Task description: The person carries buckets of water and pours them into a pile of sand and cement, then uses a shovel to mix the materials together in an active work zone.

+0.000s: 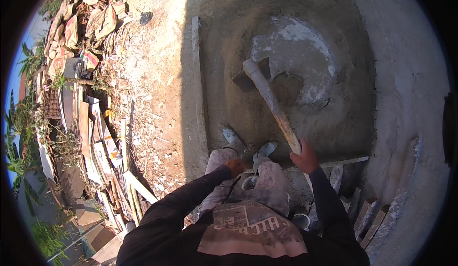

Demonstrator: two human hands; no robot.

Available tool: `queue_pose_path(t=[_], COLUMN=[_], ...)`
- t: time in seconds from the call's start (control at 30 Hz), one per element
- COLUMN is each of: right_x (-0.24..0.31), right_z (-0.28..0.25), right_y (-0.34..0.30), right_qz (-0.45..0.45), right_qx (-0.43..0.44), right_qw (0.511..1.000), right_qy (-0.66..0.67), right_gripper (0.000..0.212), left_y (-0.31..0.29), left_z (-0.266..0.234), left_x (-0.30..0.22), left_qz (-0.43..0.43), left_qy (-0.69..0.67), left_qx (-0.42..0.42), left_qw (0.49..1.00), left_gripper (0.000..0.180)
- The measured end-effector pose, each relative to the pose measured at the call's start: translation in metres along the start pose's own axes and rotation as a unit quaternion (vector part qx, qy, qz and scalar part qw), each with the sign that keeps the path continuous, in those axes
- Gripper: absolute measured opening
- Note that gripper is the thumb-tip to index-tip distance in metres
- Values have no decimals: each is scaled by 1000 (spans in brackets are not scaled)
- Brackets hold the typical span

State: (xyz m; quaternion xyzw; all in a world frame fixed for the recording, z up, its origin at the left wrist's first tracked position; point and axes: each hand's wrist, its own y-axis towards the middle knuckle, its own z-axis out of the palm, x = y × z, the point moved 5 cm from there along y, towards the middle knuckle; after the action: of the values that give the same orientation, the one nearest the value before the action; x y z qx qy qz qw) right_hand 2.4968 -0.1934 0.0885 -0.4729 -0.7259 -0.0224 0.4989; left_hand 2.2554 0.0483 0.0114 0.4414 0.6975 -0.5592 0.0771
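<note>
The right hand (305,156) is wrapped around the wooden handle of a hoe (277,111), which slants forward and leftward so that its blade (243,81) sits at the left edge of a pool of wet grey slurry (286,51); whether the blade touches down there or hangs just above, I cannot tell. The left hand (234,167) is off the handle, by the left thigh, fingers seemingly curled; I cannot tell whether it holds anything. For good control, it would best join the handle farther toward the blade, with short, low pulls that fold in the damp sandy rim (234,51) without breaching it, stopping well short of the shoes (230,135). A long wooden strip (196,51) bounds the left side, and a grey concrete surface (405,75) the right. A board (341,162) runs near the right hand, where the handle's butt could catch on a backswing; sunlit ground (148,137) beyond the strip seems roomier.
</note>
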Motion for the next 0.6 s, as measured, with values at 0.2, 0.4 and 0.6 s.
queue_pose_path(t=[0.2,0.4,0.6], right_x=[-13,-39,-131], right_z=[-18,45,156], right_y=[-59,-105,-125], right_qz=[162,314,451], right_qx=[-27,-104,-207], right_qw=[979,860,705], right_qy=[124,388,507], right_gripper=[41,19,20], left_y=[-40,-1,59], left_z=[-142,-154,-168], left_x=[13,24,-64], left_qz=[-59,-2,150], left_qy=[107,-14,33], left_qx=[-107,-1,127], left_qw=[987,1000,980], left_gripper=[31,25,27])
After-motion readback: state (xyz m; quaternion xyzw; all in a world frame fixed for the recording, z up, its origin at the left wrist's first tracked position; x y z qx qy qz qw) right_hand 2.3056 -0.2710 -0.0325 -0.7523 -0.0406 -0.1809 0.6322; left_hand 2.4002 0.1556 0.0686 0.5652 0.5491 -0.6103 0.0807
